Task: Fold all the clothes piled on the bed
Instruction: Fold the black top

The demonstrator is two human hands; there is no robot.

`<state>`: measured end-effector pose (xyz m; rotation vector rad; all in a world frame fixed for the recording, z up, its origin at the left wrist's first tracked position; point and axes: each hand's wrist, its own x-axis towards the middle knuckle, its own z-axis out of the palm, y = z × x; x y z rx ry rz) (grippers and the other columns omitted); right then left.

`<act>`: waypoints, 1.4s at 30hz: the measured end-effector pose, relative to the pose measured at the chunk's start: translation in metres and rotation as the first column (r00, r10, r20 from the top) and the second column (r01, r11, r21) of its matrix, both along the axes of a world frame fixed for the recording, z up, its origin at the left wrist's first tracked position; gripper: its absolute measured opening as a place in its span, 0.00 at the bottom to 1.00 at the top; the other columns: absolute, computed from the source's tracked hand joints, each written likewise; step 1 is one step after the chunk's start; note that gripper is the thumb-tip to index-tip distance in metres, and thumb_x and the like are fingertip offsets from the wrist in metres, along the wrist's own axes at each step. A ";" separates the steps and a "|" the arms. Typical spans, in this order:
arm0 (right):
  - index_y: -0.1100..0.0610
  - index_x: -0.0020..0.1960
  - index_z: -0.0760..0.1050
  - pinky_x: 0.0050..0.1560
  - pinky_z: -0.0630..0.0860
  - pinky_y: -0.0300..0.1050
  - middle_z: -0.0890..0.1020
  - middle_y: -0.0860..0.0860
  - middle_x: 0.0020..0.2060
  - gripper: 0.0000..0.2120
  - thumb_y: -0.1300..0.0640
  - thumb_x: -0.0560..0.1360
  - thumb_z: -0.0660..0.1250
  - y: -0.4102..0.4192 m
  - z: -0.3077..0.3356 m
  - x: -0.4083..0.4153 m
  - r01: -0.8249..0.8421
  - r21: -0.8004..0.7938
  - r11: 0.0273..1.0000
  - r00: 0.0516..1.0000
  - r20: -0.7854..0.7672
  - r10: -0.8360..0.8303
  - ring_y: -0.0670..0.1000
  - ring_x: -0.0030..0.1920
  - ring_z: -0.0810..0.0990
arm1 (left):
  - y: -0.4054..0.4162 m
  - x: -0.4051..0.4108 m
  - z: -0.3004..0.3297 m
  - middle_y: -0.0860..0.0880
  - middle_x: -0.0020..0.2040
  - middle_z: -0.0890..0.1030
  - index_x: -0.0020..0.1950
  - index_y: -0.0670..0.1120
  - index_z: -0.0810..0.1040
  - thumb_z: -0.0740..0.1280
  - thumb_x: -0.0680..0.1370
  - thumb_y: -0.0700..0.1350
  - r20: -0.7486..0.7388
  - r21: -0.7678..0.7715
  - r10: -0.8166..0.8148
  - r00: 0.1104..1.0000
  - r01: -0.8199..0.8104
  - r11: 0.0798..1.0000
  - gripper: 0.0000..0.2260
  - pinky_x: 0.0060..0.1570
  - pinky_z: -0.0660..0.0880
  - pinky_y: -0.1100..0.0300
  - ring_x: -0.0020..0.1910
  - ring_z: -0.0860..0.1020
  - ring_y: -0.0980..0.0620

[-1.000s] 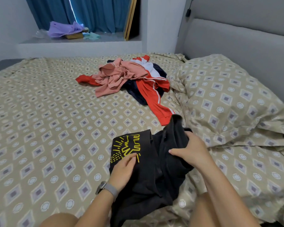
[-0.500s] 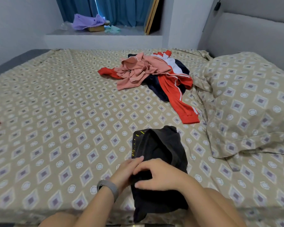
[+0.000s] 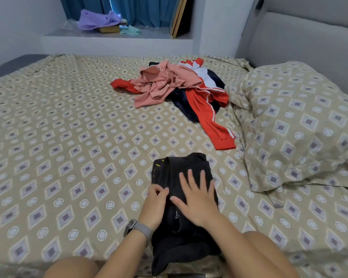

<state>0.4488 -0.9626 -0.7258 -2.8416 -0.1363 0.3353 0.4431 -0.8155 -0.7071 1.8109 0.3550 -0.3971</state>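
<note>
A black garment (image 3: 181,169) with a bit of yellow print at its left edge lies folded into a narrow strip near the bed's front edge. My right hand (image 3: 196,199) presses flat on it with the fingers spread. My left hand (image 3: 156,199), with a grey watch on the wrist, pinches the garment's left edge with curled fingers. Farther back on the bed lies a pile of unfolded clothes: a pink shirt (image 3: 159,85) on top of a red, white and navy jacket (image 3: 207,105).
The bed (image 3: 68,137) has a beige patterned sheet. A matching pillow (image 3: 301,121) lies at the right, against a grey headboard (image 3: 301,41). A window ledge (image 3: 113,35) behind the bed holds a purple bag and small items. My knees show at the bottom.
The black garment has been folded over, hiding most of the yellow print. My right hand let go of the cloth and now lies flat on top of it.
</note>
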 end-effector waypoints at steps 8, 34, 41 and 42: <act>0.59 0.74 0.66 0.68 0.47 0.70 0.66 0.52 0.75 0.30 0.44 0.77 0.51 0.017 -0.028 -0.003 -0.134 -0.137 0.981 0.986 0.083 0.146 0.57 0.77 0.57 | -0.001 -0.005 -0.022 0.45 0.67 0.70 0.70 0.46 0.64 0.68 0.75 0.55 0.095 0.366 -0.105 0.990 0.063 0.928 0.28 0.57 0.67 0.62 0.63 0.70 0.50; 0.43 0.67 0.68 0.57 0.79 0.56 0.81 0.52 0.60 0.32 0.58 0.69 0.76 -0.021 0.023 -0.025 0.618 0.786 -0.019 0.786 -0.618 0.004 0.55 0.56 0.83 | 0.058 -0.009 0.010 0.53 0.52 0.85 0.61 0.51 0.76 0.81 0.60 0.54 -0.082 -0.286 -0.087 0.993 0.060 0.956 0.32 0.50 0.79 0.56 0.50 0.83 0.53; 0.45 0.69 0.67 0.51 0.81 0.53 0.83 0.52 0.57 0.34 0.64 0.69 0.74 0.099 0.073 0.016 0.560 0.828 0.000 0.819 -0.553 0.154 0.55 0.54 0.84 | 0.186 0.016 0.059 0.51 0.58 0.82 0.67 0.52 0.72 0.81 0.62 0.53 -0.019 -0.255 -0.009 1.000 0.004 0.967 0.35 0.60 0.76 0.48 0.56 0.81 0.49; 0.47 0.69 0.68 0.51 0.81 0.53 0.83 0.52 0.56 0.33 0.64 0.69 0.73 0.120 0.075 0.027 0.570 0.822 0.002 0.809 -0.561 0.173 0.56 0.54 0.84 | 0.207 0.023 0.063 0.51 0.58 0.82 0.67 0.52 0.73 0.80 0.65 0.51 -0.010 -0.246 0.005 1.000 -0.007 0.969 0.33 0.60 0.76 0.48 0.56 0.81 0.49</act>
